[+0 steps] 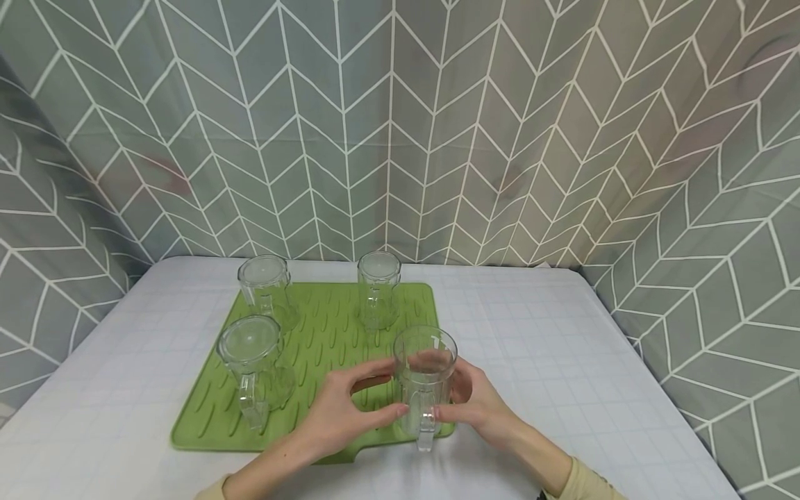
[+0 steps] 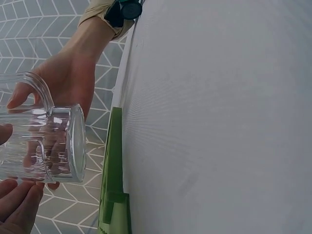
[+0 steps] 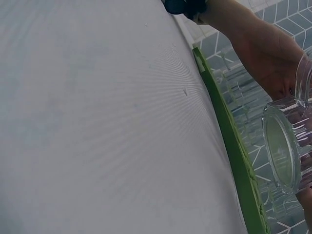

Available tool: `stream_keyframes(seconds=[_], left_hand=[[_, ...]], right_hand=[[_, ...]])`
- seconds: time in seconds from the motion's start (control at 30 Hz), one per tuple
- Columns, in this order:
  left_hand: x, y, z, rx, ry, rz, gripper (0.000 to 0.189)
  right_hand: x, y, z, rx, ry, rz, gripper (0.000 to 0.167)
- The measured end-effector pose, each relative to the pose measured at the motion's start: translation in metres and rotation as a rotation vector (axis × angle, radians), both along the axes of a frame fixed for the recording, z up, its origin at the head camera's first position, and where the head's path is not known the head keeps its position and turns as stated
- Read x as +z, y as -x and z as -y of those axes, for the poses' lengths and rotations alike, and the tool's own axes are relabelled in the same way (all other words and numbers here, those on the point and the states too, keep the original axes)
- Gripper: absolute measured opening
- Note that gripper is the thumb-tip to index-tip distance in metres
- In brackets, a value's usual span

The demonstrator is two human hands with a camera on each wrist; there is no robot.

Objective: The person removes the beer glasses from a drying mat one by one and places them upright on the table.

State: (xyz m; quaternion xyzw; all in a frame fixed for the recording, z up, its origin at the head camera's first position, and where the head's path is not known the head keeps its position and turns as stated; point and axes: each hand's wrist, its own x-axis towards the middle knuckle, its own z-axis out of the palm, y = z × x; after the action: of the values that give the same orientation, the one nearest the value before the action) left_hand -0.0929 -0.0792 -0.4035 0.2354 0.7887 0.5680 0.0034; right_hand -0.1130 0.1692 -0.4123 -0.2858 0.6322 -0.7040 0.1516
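A clear glass mug [image 1: 426, 375] is held between both hands over the front right corner of a green ridged mat [image 1: 325, 340]. Its handle points toward me. My left hand [image 1: 344, 410] grips the left side, with the thumb near the handle; my right hand [image 1: 484, 410] grips the right side the same way. In the left wrist view, a gap separates the lower end of the glass mug [image 2: 53, 141] from the mat's edge [image 2: 113, 161]. The right wrist view shows the mug's round lower end [image 3: 282, 151], also apart from the mat.
Several other clear glass mugs stand on the mat: one at the back left [image 1: 265, 292], one at the front left [image 1: 253, 368], one at the back middle [image 1: 378, 292]. A white cloth [image 1: 531, 333] covers the table. Patterned curtains [image 1: 400, 139] enclose the back and sides.
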Motion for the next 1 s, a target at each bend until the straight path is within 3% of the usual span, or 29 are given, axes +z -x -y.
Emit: stream_keyframes(seconds=[1.0], left_hand=[[-0.0003, 0.001, -0.0008, 0.014, 0.0, -0.009, 0.059]], right_hand=[[-0.0004, -0.0004, -0.002, -0.068, -0.059, -0.048, 0.067]])
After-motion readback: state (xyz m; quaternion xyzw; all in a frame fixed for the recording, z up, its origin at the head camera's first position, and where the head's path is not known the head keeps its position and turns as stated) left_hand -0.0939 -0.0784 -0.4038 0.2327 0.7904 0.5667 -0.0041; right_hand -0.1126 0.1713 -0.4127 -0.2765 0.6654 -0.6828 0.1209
